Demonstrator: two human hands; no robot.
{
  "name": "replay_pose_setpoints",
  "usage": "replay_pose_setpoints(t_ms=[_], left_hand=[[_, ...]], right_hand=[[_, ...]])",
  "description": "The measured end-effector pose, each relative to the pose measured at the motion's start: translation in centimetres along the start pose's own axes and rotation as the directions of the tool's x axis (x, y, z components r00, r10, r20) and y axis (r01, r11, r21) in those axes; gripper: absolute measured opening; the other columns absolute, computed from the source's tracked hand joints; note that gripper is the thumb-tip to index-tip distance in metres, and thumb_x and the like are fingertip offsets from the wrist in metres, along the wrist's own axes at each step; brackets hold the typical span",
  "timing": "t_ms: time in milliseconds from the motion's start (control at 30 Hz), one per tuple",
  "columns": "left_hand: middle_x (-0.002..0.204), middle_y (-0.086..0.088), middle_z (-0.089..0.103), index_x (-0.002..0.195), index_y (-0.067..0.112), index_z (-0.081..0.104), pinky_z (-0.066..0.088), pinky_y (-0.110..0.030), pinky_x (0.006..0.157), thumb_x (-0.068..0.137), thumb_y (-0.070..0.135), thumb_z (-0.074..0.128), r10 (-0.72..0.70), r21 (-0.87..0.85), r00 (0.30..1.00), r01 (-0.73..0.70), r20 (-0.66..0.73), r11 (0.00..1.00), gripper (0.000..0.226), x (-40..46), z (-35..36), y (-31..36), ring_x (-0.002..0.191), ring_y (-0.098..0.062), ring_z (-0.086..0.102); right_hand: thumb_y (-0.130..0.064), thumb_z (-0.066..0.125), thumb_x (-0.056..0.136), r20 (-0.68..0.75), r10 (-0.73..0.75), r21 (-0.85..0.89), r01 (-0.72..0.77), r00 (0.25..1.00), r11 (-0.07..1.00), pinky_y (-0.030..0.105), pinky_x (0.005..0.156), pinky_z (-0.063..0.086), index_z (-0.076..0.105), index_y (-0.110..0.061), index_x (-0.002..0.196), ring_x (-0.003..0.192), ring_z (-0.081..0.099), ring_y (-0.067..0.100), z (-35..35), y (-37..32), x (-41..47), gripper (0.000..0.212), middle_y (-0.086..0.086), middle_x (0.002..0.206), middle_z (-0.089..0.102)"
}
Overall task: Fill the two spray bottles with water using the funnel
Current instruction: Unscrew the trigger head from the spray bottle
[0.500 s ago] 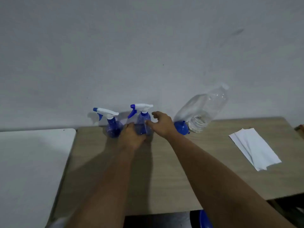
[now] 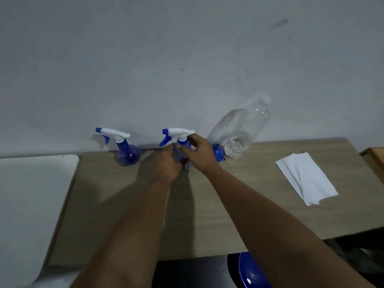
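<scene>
1. Both hands are on the nearer spray bottle (image 2: pixel 184 150), which stands upright on the wooden table (image 2: pixel 207 204). The left hand (image 2: pixel 168 163) is wrapped round its blue body from the left. The right hand (image 2: pixel 197 154) curls its fingers round the neck just under the white trigger head.
2. The held bottle's long axis runs straight up; its nozzle and blue trigger point to the left of the grip.
3. Well to the left of the grip stands the second spray bottle (image 2: pixel 126 151), also upright, nozzle pointing left. It is near the table's left edge, with bare tabletop between the two bottles.
4. Just to the right of the right hand a blue funnel (image 2: pixel 218 153) is partly hidden behind the wrist. Touching it on its far side is a clear water bottle (image 2: pixel 241 132), which looks tilted to the right in this wide-angle view and holds water in its lower part.
5. Behind the grip the wall (image 2: pixel 187 59) rises close behind all the bottles.
6. Toward the person, bare wood reaches to the near table edge.
7. Far right of the grip lies a folded white paper towel (image 2: pixel 307 177); beyond the left table edge is a white surface (image 2: pixel 31 204).
</scene>
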State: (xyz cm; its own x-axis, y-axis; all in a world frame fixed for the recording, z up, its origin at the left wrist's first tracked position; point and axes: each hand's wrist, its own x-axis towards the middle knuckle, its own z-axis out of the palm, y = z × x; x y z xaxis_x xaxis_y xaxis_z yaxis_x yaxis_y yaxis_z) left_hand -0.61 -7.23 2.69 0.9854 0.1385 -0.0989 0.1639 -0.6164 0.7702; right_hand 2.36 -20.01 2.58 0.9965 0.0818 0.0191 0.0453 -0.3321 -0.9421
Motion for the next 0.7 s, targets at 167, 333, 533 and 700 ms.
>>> replay_pose_setpoints(t_ms=[167,333,533,700], left_hand=[[0.082,0.016,0.068,0.087,0.027,0.061,0.053,-0.029,0.062,0.068,0.026,0.074,-0.082,-0.021,0.990,0.085,0.118,0.996,0.024,-4.6,4.6,1.7,0.072,-0.007,0.067],[0.106,0.005,0.067,0.109,0.017,0.064,0.050,-0.031,0.076,0.073,0.022,0.082,-0.045,-0.005,0.995,0.046,0.085,0.999,0.041,-9.2,8.2,2.6,0.093,-0.018,0.065],[0.107,0.002,0.070,0.116,0.014,0.062,0.044,-0.029,0.071,0.082,0.024,0.077,-0.045,0.030,0.989,0.041,0.143,0.999,0.039,-10.5,8.7,3.4,0.094,-0.022,0.067],[0.108,0.000,0.072,0.113,0.017,0.063,0.042,-0.022,0.067,0.083,0.023,0.074,-0.007,0.060,0.990,-0.002,0.143,0.998,0.032,-10.8,8.2,3.8,0.097,-0.025,0.069]], right_hand=[[-0.024,0.083,0.085,-0.060,0.086,0.005,-0.086,0.994,0.996,0.031,0.088,0.058,0.073,-0.015,0.115,0.100,0.072,0.012,-5.0,1.5,-5.4,0.033,-0.003,0.104,0.077],[-0.030,0.086,0.079,-0.063,0.103,0.013,-0.102,0.993,0.995,0.036,0.093,0.059,0.071,-0.019,0.120,0.104,0.072,0.010,-8.2,3.3,-9.6,0.046,-0.006,0.109,0.076],[-0.034,0.087,0.076,-0.097,0.102,0.067,-0.095,0.990,0.993,0.040,0.090,0.061,0.072,-0.025,0.117,0.099,0.074,0.009,-8.6,4.2,-11.1,0.045,-0.007,0.104,0.078],[-0.028,0.086,0.079,-0.100,0.086,0.074,-0.079,0.991,0.994,0.044,0.086,0.060,0.073,-0.023,0.110,0.092,0.074,0.013,-8.4,4.4,-11.1,0.033,-0.005,0.097,0.078]])
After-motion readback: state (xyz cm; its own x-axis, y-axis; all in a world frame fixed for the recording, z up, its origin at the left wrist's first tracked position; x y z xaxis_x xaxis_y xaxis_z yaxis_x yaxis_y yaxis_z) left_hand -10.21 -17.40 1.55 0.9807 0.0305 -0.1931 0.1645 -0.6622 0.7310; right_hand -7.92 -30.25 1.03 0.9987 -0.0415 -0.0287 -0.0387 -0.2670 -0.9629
